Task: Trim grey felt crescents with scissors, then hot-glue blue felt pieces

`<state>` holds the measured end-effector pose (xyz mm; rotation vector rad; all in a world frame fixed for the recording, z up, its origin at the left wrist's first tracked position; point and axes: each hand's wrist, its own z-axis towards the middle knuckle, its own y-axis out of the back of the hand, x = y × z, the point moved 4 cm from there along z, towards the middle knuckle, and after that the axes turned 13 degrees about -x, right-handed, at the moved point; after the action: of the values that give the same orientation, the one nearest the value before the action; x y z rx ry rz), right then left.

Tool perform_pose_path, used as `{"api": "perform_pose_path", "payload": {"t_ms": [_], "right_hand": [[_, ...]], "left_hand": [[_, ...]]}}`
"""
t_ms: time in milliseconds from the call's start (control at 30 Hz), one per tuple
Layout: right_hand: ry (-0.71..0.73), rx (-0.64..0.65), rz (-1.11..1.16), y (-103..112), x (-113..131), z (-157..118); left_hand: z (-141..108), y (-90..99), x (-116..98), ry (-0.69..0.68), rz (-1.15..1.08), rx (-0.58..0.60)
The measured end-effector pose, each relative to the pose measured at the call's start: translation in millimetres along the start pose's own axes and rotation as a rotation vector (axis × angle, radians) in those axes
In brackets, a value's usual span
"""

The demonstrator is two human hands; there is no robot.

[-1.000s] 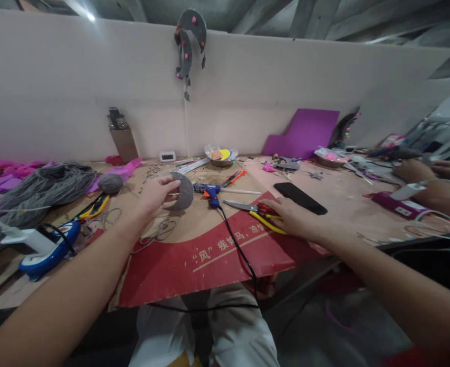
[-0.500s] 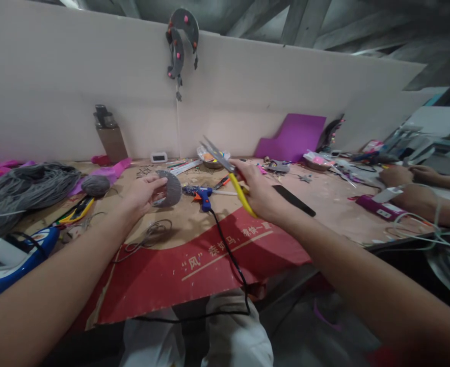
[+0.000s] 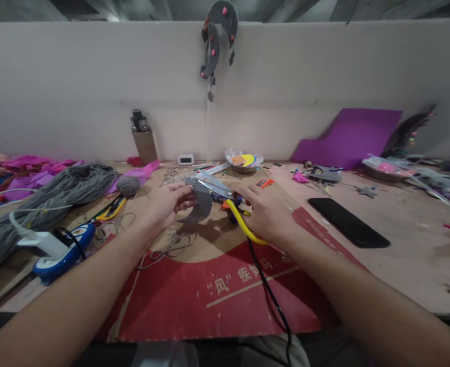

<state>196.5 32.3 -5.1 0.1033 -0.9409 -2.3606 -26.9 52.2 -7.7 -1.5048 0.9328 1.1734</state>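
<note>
a flat, matte gray crescent (image 3: 202, 206) with a smoothly curved outer edge is pinched between the thumb and fingers of the left hand (image 3: 167, 205), which is closed on its inner side. the right hand (image 3: 268, 214) is curled around the yellow plastic handle of a pair of scissors (image 3: 238, 216); their shiny metal blades lie across the crescent's upper part, though whether they touch it i cannot tell. the crescent's horns point toward the left hand, its bulge faces the right, and its long axis runs roughly away from the body. the scissors slant, tips aimed forward and left, handle back toward the right palm. just behind the right fingers sits a partly hidden blue glue gun (image 3: 232, 217); loose, thin gray cord (image 3: 171, 250) loops below the left hand.
</note>
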Motion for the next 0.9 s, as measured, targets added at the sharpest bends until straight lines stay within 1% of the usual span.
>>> {"api": "perform_pose_path", "payload": {"t_ms": [100,200,367,533,800,900], "right_hand": [[0.062,0.032,-0.041,-2,1,1],[0.09,0.072,-0.064,-6,3,2],[0.085,0.124,-0.114,-10,3,0],[0.078,0.135,-0.085,-14,3,-1],[0.107,0.14,-0.175,-14,7,-2],[0.106,0.143,-0.162,-14,7,-3]], "left_hand": [[-2,-1.1,1,0.004,-0.018,0.02],[-3,-2.0,2,0.008,-0.015,0.039],[-4,-5.1,2,-0.037,-0.032,0.112],[-5,-7.3,6,-0.029,-0.032,0.127],[-5,-6.0,6,-0.001,-0.059,0.081],[-4,-3.8,6,0.025,-0.041,0.035]]}}
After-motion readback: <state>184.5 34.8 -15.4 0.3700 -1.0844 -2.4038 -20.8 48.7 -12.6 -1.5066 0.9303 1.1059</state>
